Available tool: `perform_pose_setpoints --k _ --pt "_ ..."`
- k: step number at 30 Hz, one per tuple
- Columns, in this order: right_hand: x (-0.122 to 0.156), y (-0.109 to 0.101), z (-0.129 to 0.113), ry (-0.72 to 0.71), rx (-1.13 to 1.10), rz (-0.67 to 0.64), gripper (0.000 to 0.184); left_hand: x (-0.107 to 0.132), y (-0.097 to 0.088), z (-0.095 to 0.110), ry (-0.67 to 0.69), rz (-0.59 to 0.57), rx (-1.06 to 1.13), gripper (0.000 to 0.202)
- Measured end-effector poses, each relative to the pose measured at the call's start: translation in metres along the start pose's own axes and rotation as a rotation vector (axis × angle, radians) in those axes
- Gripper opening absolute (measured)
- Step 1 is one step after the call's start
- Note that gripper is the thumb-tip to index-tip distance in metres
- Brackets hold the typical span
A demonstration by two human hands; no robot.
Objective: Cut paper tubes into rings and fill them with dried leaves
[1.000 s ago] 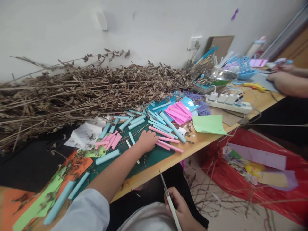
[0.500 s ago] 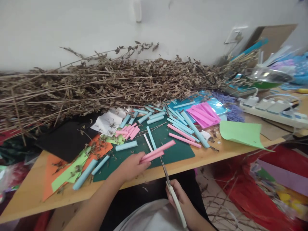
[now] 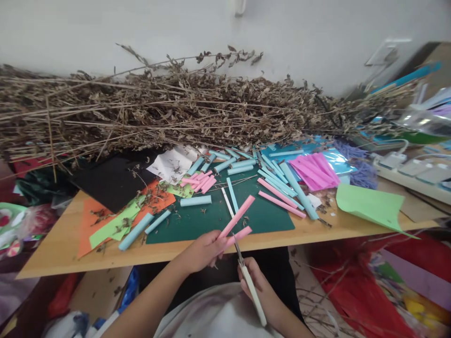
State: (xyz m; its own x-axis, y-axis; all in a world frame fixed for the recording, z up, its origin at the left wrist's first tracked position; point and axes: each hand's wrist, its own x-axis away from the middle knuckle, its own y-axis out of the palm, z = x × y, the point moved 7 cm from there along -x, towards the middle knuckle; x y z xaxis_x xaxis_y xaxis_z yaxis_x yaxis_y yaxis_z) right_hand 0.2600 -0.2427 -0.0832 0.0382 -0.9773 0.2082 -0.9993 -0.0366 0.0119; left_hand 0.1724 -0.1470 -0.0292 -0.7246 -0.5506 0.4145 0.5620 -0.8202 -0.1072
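Holding: my left hand [image 3: 203, 251] pinches two pink paper strips [image 3: 237, 218] by their near ends, just off the tabletop's [image 3: 70, 244] front edge.
Scissors: my right hand [image 3: 262, 288] is closed round the scissors [image 3: 249, 281]; blades look shut, tips at the lower strip.
Lie: strips run long-axis up and right, over the green mat [image 3: 197, 223]; scissors lie right of them.
Back edge: dry twigs [image 3: 158, 112].

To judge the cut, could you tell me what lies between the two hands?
Only the scissors, held in the right hand, blades at the left hand's pink rolls; head view.
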Motion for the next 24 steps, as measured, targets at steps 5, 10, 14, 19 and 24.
perform_pose_setpoints --k 5,10,14,19,24 --pt "0.001 0.0 -0.002 0.037 -0.044 0.012 0.037 -0.001 0.004 -0.004 -0.037 0.026 -0.043 0.041" --pt "0.002 -0.001 0.002 0.038 -0.122 0.049 0.035 -0.001 0.005 -0.003 -0.046 0.056 -0.099 0.04" --pt "0.002 -0.003 0.006 0.041 -0.199 0.075 0.036 0.0 -0.002 -0.001 -0.06 0.067 -0.145 0.037" --pt "0.002 -0.007 0.008 0.044 -0.247 0.101 0.034 0.006 -0.025 -0.005 -0.011 0.259 -0.07 0.027" --pt "0.001 -0.008 0.006 0.045 -0.263 0.128 0.037 0.022 -0.031 -0.037 -0.059 0.553 0.394 0.031"
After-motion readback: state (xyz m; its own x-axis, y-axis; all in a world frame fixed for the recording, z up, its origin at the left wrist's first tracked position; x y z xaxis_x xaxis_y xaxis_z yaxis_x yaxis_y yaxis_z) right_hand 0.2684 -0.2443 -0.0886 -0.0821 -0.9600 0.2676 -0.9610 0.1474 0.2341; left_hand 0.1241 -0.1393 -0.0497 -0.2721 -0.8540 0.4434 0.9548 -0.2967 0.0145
